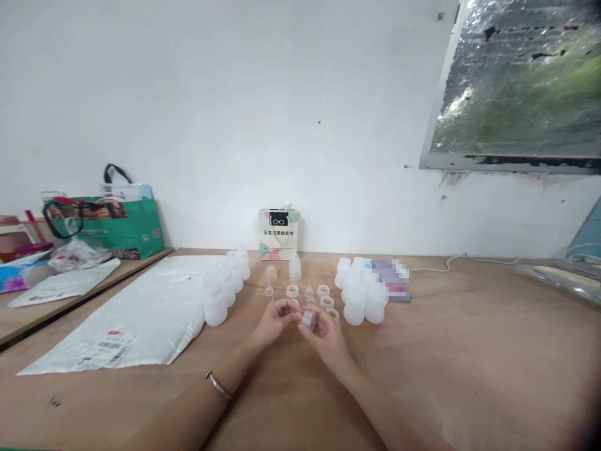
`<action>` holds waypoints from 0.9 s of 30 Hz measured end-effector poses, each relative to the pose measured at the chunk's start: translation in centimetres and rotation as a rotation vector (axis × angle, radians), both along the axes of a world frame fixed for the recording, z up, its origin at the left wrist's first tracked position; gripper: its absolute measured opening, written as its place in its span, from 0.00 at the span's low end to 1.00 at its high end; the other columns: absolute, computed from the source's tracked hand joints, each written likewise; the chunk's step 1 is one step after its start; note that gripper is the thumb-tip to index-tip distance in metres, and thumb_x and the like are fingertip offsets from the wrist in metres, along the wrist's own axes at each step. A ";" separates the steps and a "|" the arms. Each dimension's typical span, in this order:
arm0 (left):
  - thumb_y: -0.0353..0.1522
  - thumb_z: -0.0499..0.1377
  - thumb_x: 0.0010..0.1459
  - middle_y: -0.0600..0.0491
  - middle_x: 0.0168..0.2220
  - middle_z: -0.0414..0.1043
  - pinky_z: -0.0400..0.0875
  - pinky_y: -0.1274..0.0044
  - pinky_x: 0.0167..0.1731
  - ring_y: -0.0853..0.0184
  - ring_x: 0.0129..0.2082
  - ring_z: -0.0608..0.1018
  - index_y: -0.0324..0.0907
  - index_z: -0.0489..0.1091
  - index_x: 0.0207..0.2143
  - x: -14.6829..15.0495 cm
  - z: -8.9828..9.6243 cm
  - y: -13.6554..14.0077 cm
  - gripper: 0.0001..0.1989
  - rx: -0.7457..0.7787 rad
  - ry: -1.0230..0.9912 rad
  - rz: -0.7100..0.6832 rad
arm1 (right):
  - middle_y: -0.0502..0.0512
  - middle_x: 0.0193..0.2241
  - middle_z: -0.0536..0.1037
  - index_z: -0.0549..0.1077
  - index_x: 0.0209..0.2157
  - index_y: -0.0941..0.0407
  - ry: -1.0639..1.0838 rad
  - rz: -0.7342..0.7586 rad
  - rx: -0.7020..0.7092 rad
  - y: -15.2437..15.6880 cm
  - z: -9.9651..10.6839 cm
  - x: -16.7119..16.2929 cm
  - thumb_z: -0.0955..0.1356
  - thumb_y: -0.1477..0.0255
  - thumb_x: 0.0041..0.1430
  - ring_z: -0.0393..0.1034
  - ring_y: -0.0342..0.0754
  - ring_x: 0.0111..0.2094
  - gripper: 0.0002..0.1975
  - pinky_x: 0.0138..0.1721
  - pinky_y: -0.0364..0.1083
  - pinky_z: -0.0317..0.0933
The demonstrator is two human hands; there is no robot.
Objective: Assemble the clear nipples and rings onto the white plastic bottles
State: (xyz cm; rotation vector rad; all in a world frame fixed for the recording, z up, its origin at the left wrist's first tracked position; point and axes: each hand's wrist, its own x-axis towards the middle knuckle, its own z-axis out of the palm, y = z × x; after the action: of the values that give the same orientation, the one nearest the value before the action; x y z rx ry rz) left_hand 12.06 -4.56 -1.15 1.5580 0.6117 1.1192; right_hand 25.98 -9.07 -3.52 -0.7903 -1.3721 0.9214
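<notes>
Head view, sole view here. Pinching small, short, clear plastic cylinder between thumb and fingers of right hand; can see no slack there. On left hand, thumb and forefinger drawn together, right at left edge of cylinder. Can't tell touching from just short, nor make out any separate part between those tips.

Key relation, by judgement: reads as left-right, hand to hand. Lies just right of left fingertips, at about equal depth, and already inside right grip, so nearer to right hand. Can't read long axis for sure; looks slightly tilted, flank toward camera, too small and blurred to tell end from end. Would judge tilt as governed by right hand, with left tips as second contact at most.

Just far of both hands: translucent white plastic rings and pointed clear teat, nearest rings partly covered by fingers. Farther off: small clear dome-shaped cap to left, upright clear domed cover more central.

Flanked on left by row of frosted white plastic bottles with clear domed tops, on right by tight frosted white bottle cluster, near right hand but apart.
</notes>
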 end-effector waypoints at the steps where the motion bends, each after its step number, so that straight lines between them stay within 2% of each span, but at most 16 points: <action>1: 0.38 0.65 0.41 0.55 0.22 0.69 0.63 0.79 0.29 0.73 0.25 0.69 0.37 0.68 0.23 -0.1 0.0 0.1 0.14 -0.016 -0.008 -0.014 | 0.54 0.35 0.74 0.67 0.40 0.54 -0.005 -0.004 0.014 -0.1 0.0 0.0 0.70 0.66 0.47 0.69 0.47 0.35 0.17 0.38 0.47 0.64; 3: 0.39 0.66 0.40 0.56 0.22 0.68 0.63 0.80 0.28 0.73 0.24 0.69 0.37 0.68 0.23 -0.2 0.1 0.3 0.15 -0.043 -0.016 -0.010 | 0.54 0.37 0.74 0.68 0.41 0.53 0.001 0.017 0.026 -0.3 0.3 0.2 0.70 0.66 0.46 0.69 0.47 0.37 0.18 0.39 0.48 0.63; 6: 0.40 0.65 0.42 0.55 0.24 0.69 0.62 0.80 0.27 0.73 0.25 0.69 0.37 0.68 0.25 -0.5 0.3 0.2 0.15 -0.083 -0.028 -0.005 | 0.54 0.41 0.74 0.68 0.43 0.52 0.026 0.118 -0.031 -0.7 1.1 0.4 0.70 0.64 0.47 0.69 0.49 0.41 0.20 0.40 0.48 0.63; 8: 0.40 0.65 0.42 0.55 0.24 0.69 0.62 0.81 0.26 0.73 0.24 0.69 0.37 0.68 0.25 -0.7 0.3 0.2 0.15 -0.106 -0.032 -0.022 | 0.53 0.39 0.75 0.70 0.42 0.52 0.037 0.148 -0.079 -0.8 1.6 0.5 0.68 0.61 0.49 0.69 0.48 0.39 0.18 0.38 0.47 0.64; 14: 0.39 0.64 0.43 0.55 0.24 0.68 0.62 0.80 0.27 0.74 0.24 0.68 0.37 0.66 0.25 -0.2 0.0 -0.1 0.15 -0.108 -0.059 -0.062 | 0.50 0.27 0.74 0.70 0.35 0.54 0.046 0.024 -0.077 -0.8 2.0 0.5 0.67 0.59 0.49 0.66 0.43 0.26 0.15 0.28 0.43 0.62; 18: 0.41 0.64 0.42 0.55 0.25 0.68 0.63 0.79 0.28 0.73 0.25 0.69 0.37 0.67 0.25 0.3 -0.2 0.0 0.16 -0.078 -0.025 -0.031 | 0.49 0.24 0.71 0.69 0.31 0.55 0.012 -0.049 -0.050 -0.8 2.0 0.7 0.66 0.59 0.50 0.64 0.43 0.24 0.14 0.25 0.42 0.59; 22: 0.42 0.64 0.41 0.57 0.23 0.66 0.64 0.79 0.29 0.74 0.24 0.68 0.37 0.65 0.25 -1.3 -0.2 1.2 0.17 -0.067 -0.065 0.107 | 0.50 0.25 0.70 0.68 0.33 0.55 0.047 -0.158 -0.040 -0.3 1.4 2.0 0.66 0.59 0.50 0.64 0.44 0.26 0.14 0.25 0.42 0.59; 25: 0.40 0.63 0.43 0.56 0.26 0.67 0.65 0.79 0.30 0.74 0.25 0.69 0.39 0.66 0.28 -2.9 0.2 1.9 0.16 -0.092 -0.113 0.201 | 0.49 0.23 0.68 0.67 0.33 0.55 0.114 -0.153 -0.054 0.2 0.9 2.7 0.65 0.59 0.51 0.60 0.42 0.22 0.14 0.22 0.42 0.58; 27: 0.39 0.62 0.47 0.54 0.30 0.70 0.66 0.78 0.32 0.72 0.29 0.71 0.40 0.68 0.34 -3.1 0.6 1.5 0.14 -0.064 -0.054 0.149 | 0.47 0.22 0.67 0.67 0.33 0.54 0.161 -0.103 -0.078 0.3 0.8 2.6 0.66 0.59 0.50 0.59 0.41 0.21 0.14 0.21 0.42 0.57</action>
State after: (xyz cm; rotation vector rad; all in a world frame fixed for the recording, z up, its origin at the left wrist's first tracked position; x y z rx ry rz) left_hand 8.97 -3.06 -0.54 1.4414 0.7297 1.2372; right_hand 28.59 -8.79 -2.67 -0.8203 -1.1514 0.9408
